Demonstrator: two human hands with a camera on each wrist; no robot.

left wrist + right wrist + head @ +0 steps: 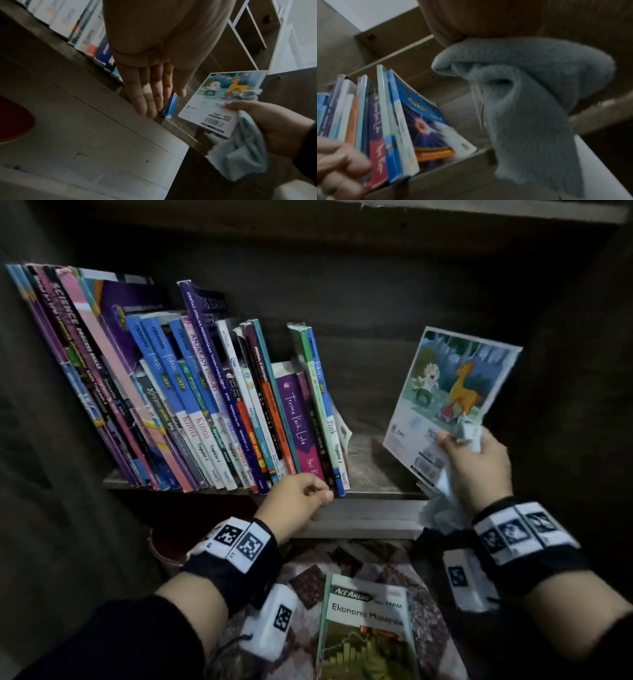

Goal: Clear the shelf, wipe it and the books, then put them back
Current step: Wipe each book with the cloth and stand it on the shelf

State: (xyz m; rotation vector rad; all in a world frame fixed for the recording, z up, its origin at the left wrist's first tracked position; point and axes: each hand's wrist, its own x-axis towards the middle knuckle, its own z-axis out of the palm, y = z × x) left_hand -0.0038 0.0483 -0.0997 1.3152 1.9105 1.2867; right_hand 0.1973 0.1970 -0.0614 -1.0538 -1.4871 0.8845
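Books (212,405) lean at frame left; my left hand (294,498), fingers straight, touches them; my right hand (476,470) grips a picture book (452,392) and cloth (442,508).

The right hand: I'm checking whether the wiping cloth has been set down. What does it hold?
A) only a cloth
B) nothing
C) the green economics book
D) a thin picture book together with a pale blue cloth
D: the right hand pinches the thin picture book by its lower corner, with the pale blue cloth bunched in the same grip.
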